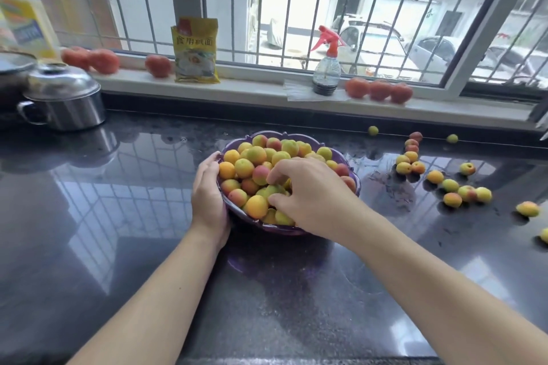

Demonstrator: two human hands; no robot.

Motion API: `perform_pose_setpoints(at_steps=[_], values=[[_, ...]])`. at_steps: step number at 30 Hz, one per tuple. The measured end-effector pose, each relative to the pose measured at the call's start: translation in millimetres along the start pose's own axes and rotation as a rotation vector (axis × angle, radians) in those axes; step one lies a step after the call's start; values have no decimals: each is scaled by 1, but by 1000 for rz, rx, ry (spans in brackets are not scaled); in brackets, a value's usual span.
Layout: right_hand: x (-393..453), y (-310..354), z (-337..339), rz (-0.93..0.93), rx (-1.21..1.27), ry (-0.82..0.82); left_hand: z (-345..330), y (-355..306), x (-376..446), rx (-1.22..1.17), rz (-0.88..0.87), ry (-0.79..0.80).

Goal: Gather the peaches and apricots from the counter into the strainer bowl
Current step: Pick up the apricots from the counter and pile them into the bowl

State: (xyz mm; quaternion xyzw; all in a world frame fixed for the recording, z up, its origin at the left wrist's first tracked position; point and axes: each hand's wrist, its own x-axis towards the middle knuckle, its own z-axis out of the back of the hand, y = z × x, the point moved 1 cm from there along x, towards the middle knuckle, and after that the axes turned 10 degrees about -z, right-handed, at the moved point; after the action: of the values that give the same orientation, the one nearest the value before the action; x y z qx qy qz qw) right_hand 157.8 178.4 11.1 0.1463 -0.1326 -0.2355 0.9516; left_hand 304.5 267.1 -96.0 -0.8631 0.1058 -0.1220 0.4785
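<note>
A purple strainer bowl sits mid-counter, heaped with small peaches and apricots. My left hand lies against the bowl's left rim, its fingers straight along the wall. Over the pile's right half, my right hand has its fingers curled down among the fruit; whether it holds any is hidden. Several loose fruits lie scattered on the dark counter to the right, and one is near the right edge.
A steel pot with lid stands at the left. On the windowsill are tomatoes, a yellow packet and a spray bottle. The counter is dark and glossy.
</note>
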Motion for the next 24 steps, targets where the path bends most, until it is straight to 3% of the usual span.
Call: perform_pose_setpoints(at_steps=[6,10,13,19,24], values=[[4,-2,0,-26,35,-11,-1,1,1,-18,-5,-20],[5,-40,7,-124,303,-341,-1,2,0,-14,-20,-23],[2,-104,9,-289,306,-496,-1,4,1,7,-56,-52],[-6,-237,-7,-645,71,-366,-4,7,2,104,-141,-109],[28,-263,-14,-715,-66,-338,-18,14,-1,235,-183,-43]])
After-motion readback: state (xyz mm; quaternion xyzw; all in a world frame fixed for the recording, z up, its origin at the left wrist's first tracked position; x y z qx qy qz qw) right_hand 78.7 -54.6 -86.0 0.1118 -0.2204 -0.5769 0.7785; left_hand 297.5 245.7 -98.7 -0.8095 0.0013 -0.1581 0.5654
